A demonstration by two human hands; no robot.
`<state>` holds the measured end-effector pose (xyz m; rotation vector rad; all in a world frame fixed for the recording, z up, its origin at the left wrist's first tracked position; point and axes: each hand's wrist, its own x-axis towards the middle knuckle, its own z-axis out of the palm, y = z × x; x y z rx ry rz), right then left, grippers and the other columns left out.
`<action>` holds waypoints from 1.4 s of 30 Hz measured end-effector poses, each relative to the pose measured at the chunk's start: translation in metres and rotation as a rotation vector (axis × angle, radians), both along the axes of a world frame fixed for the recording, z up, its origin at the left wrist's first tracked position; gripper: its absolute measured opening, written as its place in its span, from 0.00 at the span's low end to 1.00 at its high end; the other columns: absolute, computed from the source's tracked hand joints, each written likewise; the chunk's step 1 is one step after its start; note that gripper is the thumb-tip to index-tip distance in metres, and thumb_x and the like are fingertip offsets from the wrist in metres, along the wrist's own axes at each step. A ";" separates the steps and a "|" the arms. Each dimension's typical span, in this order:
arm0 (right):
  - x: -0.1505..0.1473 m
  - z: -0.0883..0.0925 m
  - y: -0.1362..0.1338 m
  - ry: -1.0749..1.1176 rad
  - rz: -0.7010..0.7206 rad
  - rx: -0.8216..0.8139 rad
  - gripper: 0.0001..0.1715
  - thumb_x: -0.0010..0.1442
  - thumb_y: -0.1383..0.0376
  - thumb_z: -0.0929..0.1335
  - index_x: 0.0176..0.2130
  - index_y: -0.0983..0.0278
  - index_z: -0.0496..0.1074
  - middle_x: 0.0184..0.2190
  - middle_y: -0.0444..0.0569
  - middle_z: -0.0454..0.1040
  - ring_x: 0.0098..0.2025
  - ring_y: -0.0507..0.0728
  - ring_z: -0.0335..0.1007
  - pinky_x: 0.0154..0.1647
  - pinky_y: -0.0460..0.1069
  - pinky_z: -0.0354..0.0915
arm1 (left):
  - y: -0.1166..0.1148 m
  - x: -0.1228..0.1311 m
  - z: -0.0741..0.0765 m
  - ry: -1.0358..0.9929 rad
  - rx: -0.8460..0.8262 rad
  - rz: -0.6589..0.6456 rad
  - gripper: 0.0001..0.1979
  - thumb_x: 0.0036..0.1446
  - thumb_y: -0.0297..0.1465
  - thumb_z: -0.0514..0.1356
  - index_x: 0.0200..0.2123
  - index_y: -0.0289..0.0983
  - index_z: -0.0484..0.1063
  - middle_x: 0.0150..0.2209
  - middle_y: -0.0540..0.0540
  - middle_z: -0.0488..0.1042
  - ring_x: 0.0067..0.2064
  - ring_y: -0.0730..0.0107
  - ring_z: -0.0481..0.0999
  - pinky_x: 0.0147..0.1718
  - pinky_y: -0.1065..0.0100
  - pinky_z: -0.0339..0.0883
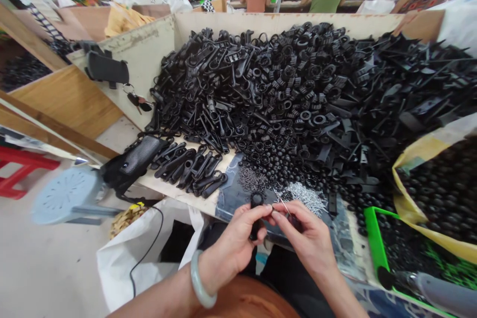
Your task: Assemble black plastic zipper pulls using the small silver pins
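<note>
My left hand [236, 236], with a pale green bangle on the wrist, is closed round a black plastic part [257, 200] with a round end. Its thumb and index finger meet the fingertips of my right hand [311, 238]. A thin metal pin [285, 206] sticks up between the right fingers, which are pinched together. Something dark lies in the right palm, mostly hidden. Just beyond the hands are a pile of silver pins [303, 196] and a heap of tiny dark pieces [251, 179]. Round black balls [276, 159] lie behind these.
A large heap of black plastic parts [268, 79] fills the boxed table. Black handles [188, 166] lie in a row at left beside a black bag [132, 161]. At right are a yellow-edged sack [410, 159], a green tray [374, 238] and a grey power tool [443, 288]. People sit in the background.
</note>
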<state>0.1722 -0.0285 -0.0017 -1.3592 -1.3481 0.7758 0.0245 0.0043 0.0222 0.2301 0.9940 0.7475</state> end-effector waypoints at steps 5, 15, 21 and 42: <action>0.005 -0.002 -0.005 -0.064 0.038 0.013 0.04 0.65 0.64 0.73 0.40 0.60 0.81 0.28 0.44 0.78 0.27 0.52 0.73 0.27 0.45 0.66 | -0.001 0.001 0.002 0.076 -0.019 -0.057 0.16 0.44 0.30 0.73 0.25 0.37 0.67 0.22 0.54 0.69 0.23 0.80 0.64 0.22 0.74 0.52; 0.007 -0.006 -0.010 -0.059 0.003 0.023 0.04 0.64 0.65 0.71 0.40 0.61 0.79 0.28 0.44 0.76 0.26 0.52 0.72 0.25 0.45 0.66 | -0.006 0.002 0.001 0.030 -0.018 -0.122 0.16 0.44 0.32 0.73 0.28 0.37 0.68 0.25 0.54 0.71 0.22 0.80 0.64 0.22 0.74 0.53; 0.012 -0.007 -0.012 -0.026 -0.030 -0.033 0.04 0.65 0.65 0.71 0.38 0.61 0.78 0.30 0.44 0.75 0.22 0.50 0.68 0.21 0.44 0.63 | -0.005 -0.012 0.005 -0.017 0.098 -0.339 0.09 0.45 0.28 0.63 0.33 0.35 0.71 0.31 0.48 0.74 0.24 0.79 0.66 0.23 0.72 0.51; 0.014 -0.002 -0.002 -0.205 0.208 0.110 0.08 0.69 0.71 0.69 0.43 0.60 0.78 0.30 0.44 0.76 0.30 0.51 0.74 0.33 0.45 0.69 | 0.003 -0.016 0.012 0.199 0.369 -0.484 0.13 0.49 0.23 0.57 0.39 0.39 0.66 0.30 0.54 0.67 0.29 0.76 0.66 0.31 0.71 0.59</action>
